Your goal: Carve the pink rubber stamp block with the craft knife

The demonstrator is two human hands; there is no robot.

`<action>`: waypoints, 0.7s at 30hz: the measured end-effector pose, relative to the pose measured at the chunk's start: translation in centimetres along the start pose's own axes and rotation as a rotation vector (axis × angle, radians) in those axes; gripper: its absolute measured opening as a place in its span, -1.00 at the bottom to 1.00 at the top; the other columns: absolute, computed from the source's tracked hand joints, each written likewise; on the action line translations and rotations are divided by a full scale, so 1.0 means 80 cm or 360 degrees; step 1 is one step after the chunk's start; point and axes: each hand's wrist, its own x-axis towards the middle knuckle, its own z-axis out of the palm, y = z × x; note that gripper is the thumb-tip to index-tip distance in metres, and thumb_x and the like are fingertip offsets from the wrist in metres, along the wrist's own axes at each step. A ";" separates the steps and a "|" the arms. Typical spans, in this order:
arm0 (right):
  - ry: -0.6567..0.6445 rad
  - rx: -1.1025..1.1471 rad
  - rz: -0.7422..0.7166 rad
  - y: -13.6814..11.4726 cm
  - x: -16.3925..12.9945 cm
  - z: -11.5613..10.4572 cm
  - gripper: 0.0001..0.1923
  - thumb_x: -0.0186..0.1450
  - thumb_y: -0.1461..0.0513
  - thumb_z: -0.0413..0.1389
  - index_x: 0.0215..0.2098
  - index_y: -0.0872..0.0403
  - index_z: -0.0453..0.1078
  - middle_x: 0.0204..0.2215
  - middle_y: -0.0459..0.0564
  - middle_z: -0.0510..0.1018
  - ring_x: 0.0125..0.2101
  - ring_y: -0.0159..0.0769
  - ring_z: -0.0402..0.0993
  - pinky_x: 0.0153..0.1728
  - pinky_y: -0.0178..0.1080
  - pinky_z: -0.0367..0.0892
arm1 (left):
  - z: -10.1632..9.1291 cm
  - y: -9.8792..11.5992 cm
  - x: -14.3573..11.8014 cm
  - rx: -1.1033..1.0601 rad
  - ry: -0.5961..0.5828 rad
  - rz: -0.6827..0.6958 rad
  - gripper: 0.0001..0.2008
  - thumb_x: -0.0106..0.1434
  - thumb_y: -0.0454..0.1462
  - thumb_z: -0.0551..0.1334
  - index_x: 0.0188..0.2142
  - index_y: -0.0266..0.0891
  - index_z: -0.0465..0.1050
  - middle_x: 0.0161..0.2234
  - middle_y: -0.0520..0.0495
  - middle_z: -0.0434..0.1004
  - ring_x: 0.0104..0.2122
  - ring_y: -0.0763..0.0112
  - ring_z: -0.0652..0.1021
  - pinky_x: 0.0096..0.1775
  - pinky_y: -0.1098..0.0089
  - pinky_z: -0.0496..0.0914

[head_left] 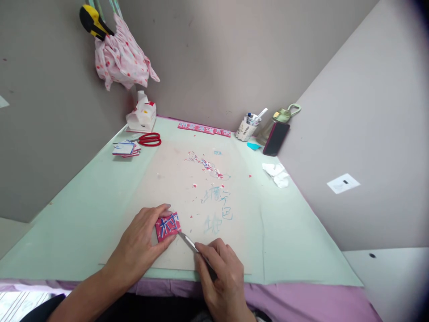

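My left hand [142, 243] presses down on a small red paper square [167, 226] with blue and white characters, which lies on a beige cutting board [174, 188]. My right hand [221, 273] grips a thin craft knife [189, 243] like a pen. Its blade tip touches the lower right corner of the red square. Blue character shapes [217, 208] are marked on the board just right of the square.
Paper scraps [206, 164] lie mid-board. Red scissors [149, 139] and a stack of cards [125, 148] sit far left, a pen cup [247, 126], phone [276, 138] and bottle [283, 115] far right, crumpled tissue [276, 173] beside them. Walls close in on three sides.
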 end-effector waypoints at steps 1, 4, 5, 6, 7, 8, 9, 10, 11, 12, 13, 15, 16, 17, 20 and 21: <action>-0.0020 -0.0018 -0.0008 0.000 0.000 -0.001 -0.76 0.43 0.40 0.07 -0.01 0.04 0.45 -0.41 -0.05 0.44 -0.45 -0.26 0.36 -0.43 -0.23 0.23 | 0.000 0.000 0.000 -0.0004 0.0011 0.0005 -0.53 0.36 -0.14 0.26 0.21 -0.07 0.24 0.03 -0.13 0.56 0.05 0.05 0.56 0.08 0.01 0.47; -0.0078 -0.0085 -0.0018 -0.002 0.000 -0.001 -0.76 0.43 0.40 0.06 -0.03 0.03 0.44 -0.40 -0.04 0.44 -0.45 -0.25 0.36 -0.42 -0.22 0.22 | 0.000 0.000 0.002 -0.0007 0.0023 0.0022 -0.54 0.36 -0.14 0.26 0.20 -0.08 0.25 0.01 -0.14 0.57 0.04 0.05 0.56 0.07 0.01 0.47; -0.0081 -0.0100 -0.0019 -0.002 0.001 0.000 -0.76 0.43 0.41 0.05 -0.02 0.03 0.44 -0.39 -0.04 0.45 -0.45 -0.25 0.36 -0.41 -0.21 0.22 | 0.000 0.000 0.002 -0.0002 0.0015 0.0029 -0.54 0.37 -0.14 0.26 0.21 -0.09 0.24 0.02 -0.14 0.56 0.04 0.05 0.56 0.07 0.01 0.47; -0.0074 -0.0110 -0.0021 -0.003 0.001 0.000 -0.75 0.43 0.41 0.05 -0.02 0.04 0.43 -0.39 -0.03 0.45 -0.44 -0.24 0.35 -0.41 -0.22 0.22 | 0.000 0.000 0.002 0.0005 0.0005 0.0035 -0.53 0.37 -0.14 0.26 0.21 -0.09 0.23 0.02 -0.15 0.55 0.04 0.05 0.56 0.07 0.01 0.47; -0.0060 -0.0117 -0.0024 -0.004 0.000 0.001 -0.75 0.43 0.41 0.05 -0.01 0.05 0.43 -0.38 -0.02 0.45 -0.44 -0.24 0.35 -0.41 -0.22 0.23 | 0.001 0.000 0.002 0.0016 0.0002 0.0040 -0.53 0.37 -0.14 0.26 0.22 -0.09 0.22 0.03 -0.15 0.55 0.04 0.06 0.55 0.07 0.01 0.47; -0.0042 -0.0122 -0.0025 -0.005 0.000 0.002 -0.74 0.43 0.42 0.04 0.00 0.06 0.43 -0.38 -0.02 0.45 -0.44 -0.24 0.34 -0.41 -0.22 0.22 | 0.001 -0.001 0.001 0.0026 0.0004 0.0046 -0.52 0.38 -0.14 0.26 0.22 -0.09 0.21 0.03 -0.16 0.54 0.04 0.06 0.55 0.06 0.01 0.47; -0.0026 -0.0127 -0.0025 -0.006 0.000 0.003 -0.75 0.43 0.42 0.04 0.00 0.06 0.43 -0.38 -0.02 0.44 -0.44 -0.24 0.33 -0.41 -0.22 0.22 | 0.001 -0.001 0.001 0.0037 0.0012 0.0053 -0.53 0.39 -0.14 0.26 0.23 -0.09 0.21 0.03 -0.16 0.54 0.04 0.07 0.55 0.06 0.01 0.47; -0.0015 -0.0133 -0.0019 -0.006 -0.001 0.004 -0.75 0.44 0.41 0.04 0.00 0.06 0.43 -0.38 -0.02 0.44 -0.44 -0.24 0.32 -0.42 -0.23 0.22 | 0.002 -0.001 0.001 0.0044 0.0021 0.0060 -0.53 0.39 -0.13 0.25 0.23 -0.09 0.20 0.03 -0.16 0.54 0.03 0.08 0.56 0.06 0.01 0.47; -0.0009 -0.0143 -0.0010 -0.007 -0.001 0.005 -0.76 0.44 0.41 0.04 0.00 0.06 0.43 -0.39 -0.03 0.43 -0.45 -0.24 0.32 -0.42 -0.23 0.21 | 0.002 -0.001 0.000 0.0049 0.0029 0.0068 -0.53 0.40 -0.13 0.25 0.23 -0.09 0.20 0.03 -0.16 0.54 0.03 0.08 0.56 0.06 0.01 0.47; -0.0007 -0.0155 0.0001 -0.007 -0.002 0.005 -0.77 0.45 0.40 0.03 -0.01 0.06 0.43 -0.39 -0.03 0.43 -0.45 -0.24 0.31 -0.42 -0.23 0.21 | 0.002 -0.002 0.000 0.0052 0.0034 0.0074 -0.53 0.40 -0.13 0.25 0.23 -0.09 0.20 0.03 -0.16 0.54 0.03 0.08 0.56 0.06 0.01 0.47; -0.0009 -0.0171 0.0011 -0.008 -0.002 0.006 -0.77 0.45 0.40 0.03 -0.01 0.06 0.43 -0.39 -0.03 0.43 -0.45 -0.24 0.31 -0.42 -0.22 0.20 | 0.003 -0.002 0.000 0.0054 0.0036 0.0080 -0.53 0.39 -0.12 0.25 0.23 -0.09 0.20 0.03 -0.15 0.54 0.03 0.08 0.56 0.06 0.01 0.47; -0.0009 -0.0203 0.0016 -0.008 -0.003 0.007 -0.77 0.46 0.39 0.02 -0.01 0.06 0.43 -0.38 -0.02 0.44 -0.45 -0.23 0.32 -0.42 -0.22 0.20 | 0.003 -0.003 0.000 0.0058 0.0035 0.0083 -0.52 0.38 -0.13 0.27 0.22 -0.09 0.20 0.03 -0.15 0.54 0.03 0.07 0.56 0.06 0.01 0.47; -0.0004 -0.0217 0.0014 -0.008 -0.004 0.007 -0.77 0.46 0.39 0.02 -0.01 0.06 0.43 -0.38 -0.02 0.44 -0.45 -0.23 0.32 -0.42 -0.22 0.19 | 0.003 -0.003 0.000 0.0062 0.0034 0.0082 -0.52 0.38 -0.14 0.27 0.22 -0.09 0.20 0.03 -0.14 0.54 0.03 0.07 0.56 0.05 0.01 0.48; 0.0001 -0.0226 0.0013 -0.008 -0.004 0.007 -0.77 0.46 0.39 0.02 0.00 0.07 0.43 -0.38 -0.02 0.44 -0.45 -0.23 0.32 -0.42 -0.22 0.19 | 0.003 -0.003 0.000 0.0067 0.0032 0.0079 -0.51 0.37 -0.15 0.28 0.22 -0.09 0.21 0.03 -0.14 0.54 0.03 0.07 0.56 0.05 0.01 0.48; 0.0012 -0.0218 0.0030 -0.009 -0.003 0.007 -0.77 0.46 0.39 0.02 -0.01 0.06 0.43 -0.39 -0.02 0.44 -0.45 -0.23 0.33 -0.42 -0.22 0.20 | 0.002 -0.003 0.000 0.0076 0.0023 0.0084 -0.50 0.35 -0.19 0.29 0.22 -0.09 0.20 0.02 -0.14 0.55 0.02 0.07 0.56 0.04 0.01 0.49; 0.0013 -0.0211 0.0039 -0.010 -0.002 0.007 -0.77 0.46 0.38 0.02 -0.02 0.05 0.43 -0.39 -0.03 0.44 -0.45 -0.23 0.34 -0.42 -0.22 0.20 | 0.002 -0.003 0.001 0.0077 0.0022 0.0089 -0.50 0.35 -0.19 0.29 0.22 -0.09 0.20 0.02 -0.14 0.55 0.02 0.07 0.56 0.04 0.01 0.49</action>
